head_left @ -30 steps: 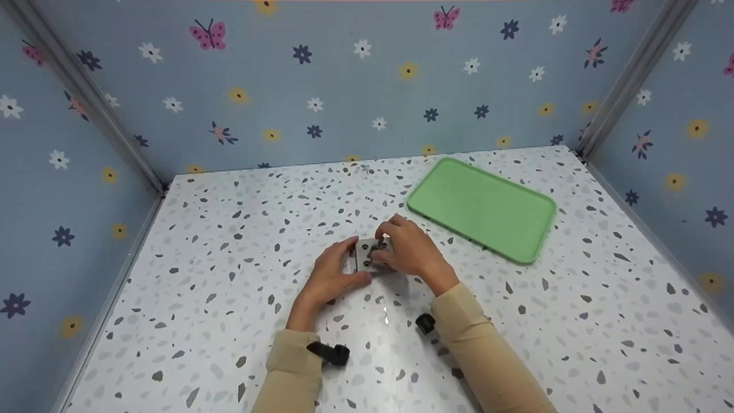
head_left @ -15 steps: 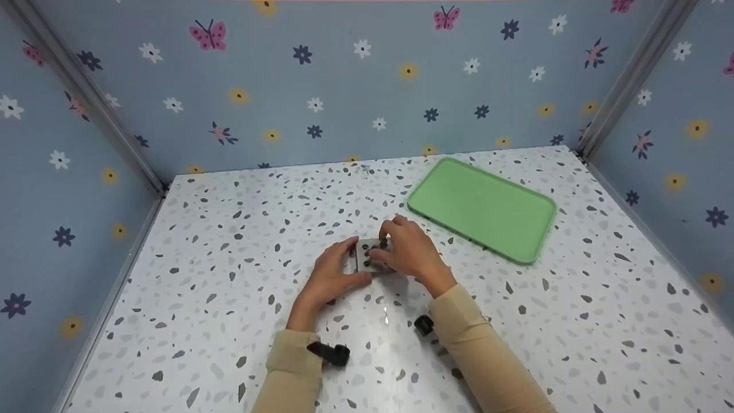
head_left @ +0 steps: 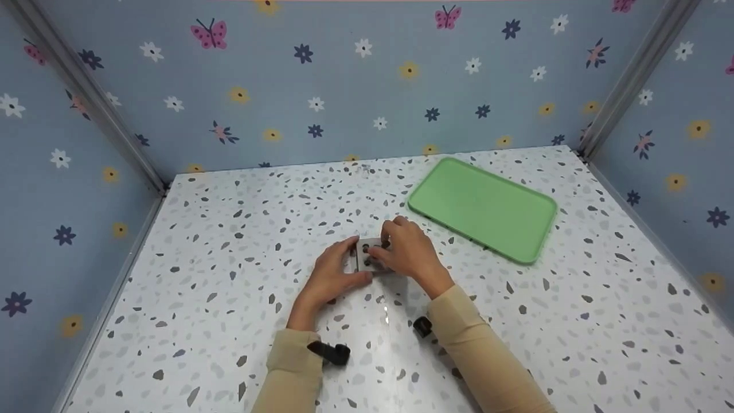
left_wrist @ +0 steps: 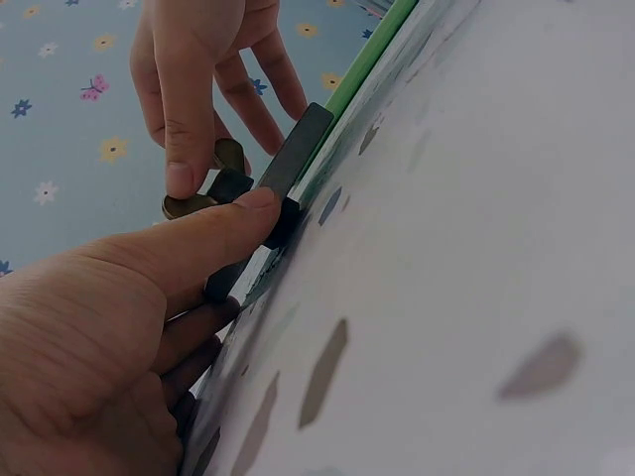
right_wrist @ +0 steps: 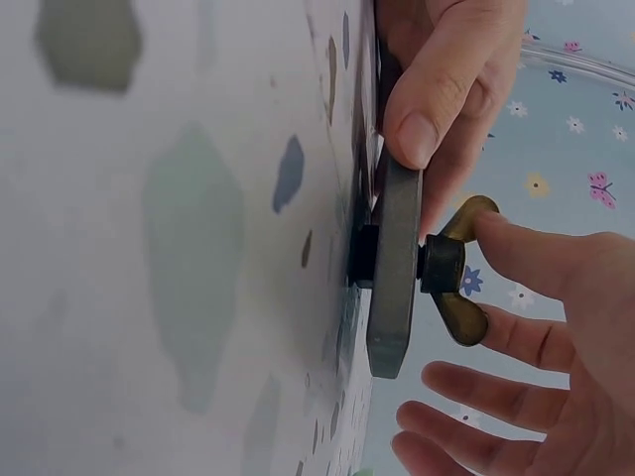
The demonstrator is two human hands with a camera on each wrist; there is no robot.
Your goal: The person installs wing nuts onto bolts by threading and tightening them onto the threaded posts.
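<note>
A small grey metal plate with several holes (head_left: 362,265) lies near the middle of the table. My left hand (head_left: 330,275) grips it by its edges, thumb on the near side and fingers on the far side. Over the plate, my right hand (head_left: 412,249) pinches a brass-coloured wing nut (right_wrist: 464,322) between thumb and index finger. Its other fingers are spread in the right wrist view. The wing nut's dark hub stands just off the plate's face, and a dark block (right_wrist: 365,260) shows on the plate's underside. From the head, the right hand covers most of the wing nut.
A light green tray (head_left: 484,206) lies at the back right, beyond the right hand. Patterned blue panels (head_left: 338,80) bound the speckled white table (head_left: 229,229) at the back and sides. Dark wrist-worn camera mounts (head_left: 332,353) stick out from the sleeves.
My right hand has turned slightly at the wing nut, its thumb shifting left over the plate and its wrist edging left. The left hand and plate have stayed in place.
</note>
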